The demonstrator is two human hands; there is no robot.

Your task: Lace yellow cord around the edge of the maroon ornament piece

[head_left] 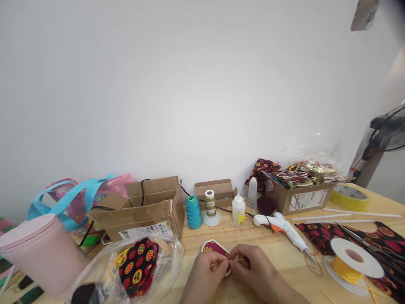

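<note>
My left hand and my right hand meet over the table, thumbs and forefingers pinched close together. Both are closed on a thin yellow cord, of which only short bits show by the fingers. Just behind and beneath them lies a maroon fabric piece with a white edge and gold pattern, partly hidden by my hands. I cannot tell whether the cord is fastened to it. A spool of yellow cord stands to the right, a loose end trailing off it.
A white glue gun and black scissors on patterned fabric lie right. Behind stand a glue bottle, teal thread cone and cardboard boxes. At left are a plastic bag and pink bin.
</note>
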